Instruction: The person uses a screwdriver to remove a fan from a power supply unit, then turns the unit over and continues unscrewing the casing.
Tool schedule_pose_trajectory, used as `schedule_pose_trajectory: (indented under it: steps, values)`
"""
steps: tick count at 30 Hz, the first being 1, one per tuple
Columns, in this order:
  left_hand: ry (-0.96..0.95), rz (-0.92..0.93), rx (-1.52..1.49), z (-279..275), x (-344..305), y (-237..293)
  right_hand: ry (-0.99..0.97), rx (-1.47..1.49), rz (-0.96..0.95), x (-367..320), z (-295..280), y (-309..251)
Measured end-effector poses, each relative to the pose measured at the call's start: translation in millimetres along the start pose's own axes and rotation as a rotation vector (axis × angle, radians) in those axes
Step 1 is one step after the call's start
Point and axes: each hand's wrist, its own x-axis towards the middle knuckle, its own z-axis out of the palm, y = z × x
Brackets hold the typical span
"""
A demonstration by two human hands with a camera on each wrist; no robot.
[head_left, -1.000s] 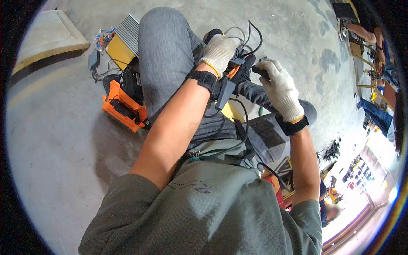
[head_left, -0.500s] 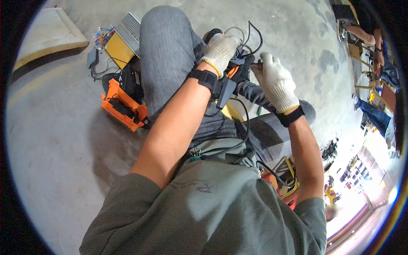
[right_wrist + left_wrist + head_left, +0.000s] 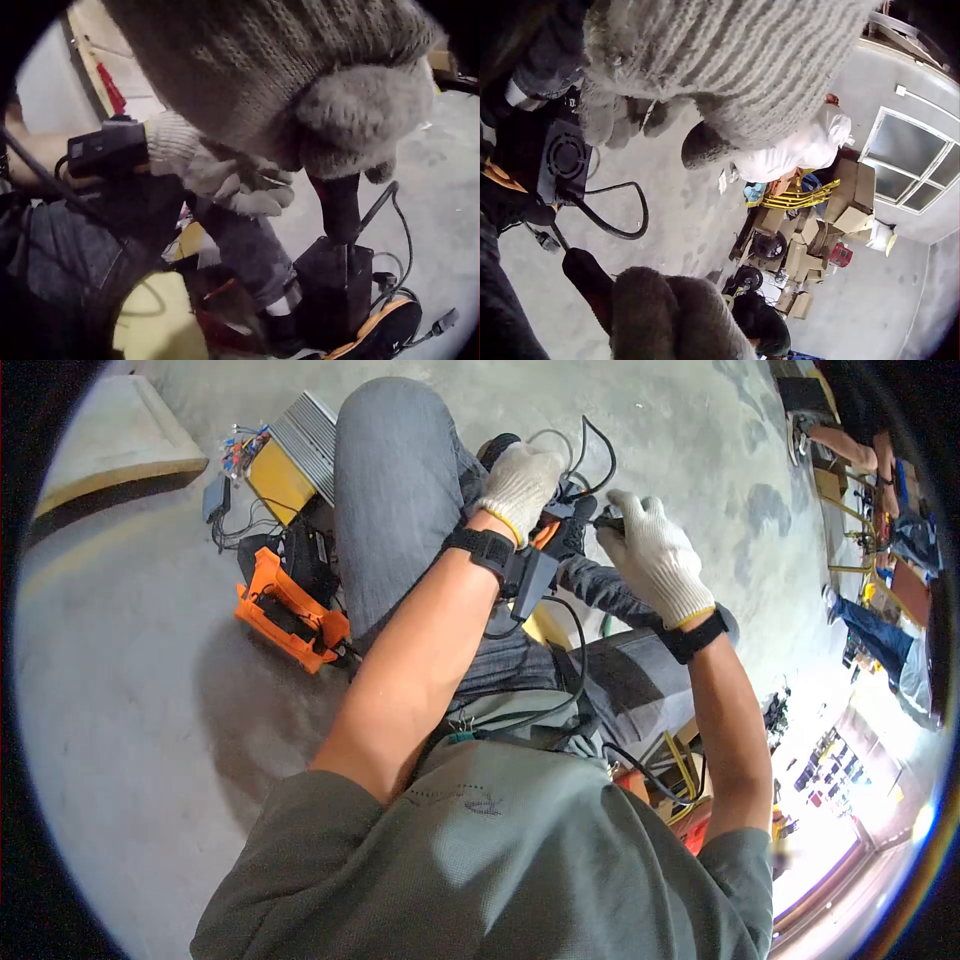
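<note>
In the right wrist view my gloved right hand (image 3: 367, 124) grips the dark handle of a screwdriver (image 3: 337, 214). Its shaft points down at a black box (image 3: 334, 289), which stands beside my foot. The left wrist view shows a round fan grille on this box (image 3: 564, 161) and a thick black cable (image 3: 622, 232) leaving it. My gloved left hand (image 3: 522, 485) is held over the near side of the box, left of the right hand. Its fingers (image 3: 259, 199) are loosely bent, with nothing visible between them.
An orange plastic housing (image 3: 290, 610) lies on the floor at left, near a yellow-and-silver finned unit (image 3: 285, 480) with loose wires. A shoe with an orange sole (image 3: 390, 326) is against the box. Loose cable plugs (image 3: 446, 321) lie on the floor. Cardboard boxes (image 3: 802, 259) are farther off.
My right hand has turned at the wrist and its fingers have shifted on the screwdriver handle, staying over the box. My left hand has stayed almost in place.
</note>
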Motion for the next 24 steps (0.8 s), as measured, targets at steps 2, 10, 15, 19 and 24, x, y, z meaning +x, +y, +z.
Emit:
schedule_pose_trajectory:
  steps: [2,10,15,19,24]
  values:
    - [-0.042,-0.013,-0.051,-9.7,-16.4,10.5,0.085,-0.056,-0.393,-4.5,6.1,11.7]
    - [-0.050,0.014,-0.158,-0.4,-4.7,-2.1,-0.071,-0.110,-0.083,7.5,-12.7,-15.1]
    - [-0.038,0.089,-0.034,-3.2,2.0,-8.2,0.237,-0.085,-0.522,10.4,3.1,5.4]
    - [-0.056,-0.030,-0.130,-1.2,1.6,-2.9,0.081,-0.123,-0.413,12.5,-3.3,-4.0]
    - [-0.042,-0.008,-0.028,-3.3,-8.9,12.0,-0.120,-0.013,0.010,13.4,-19.2,-16.5]
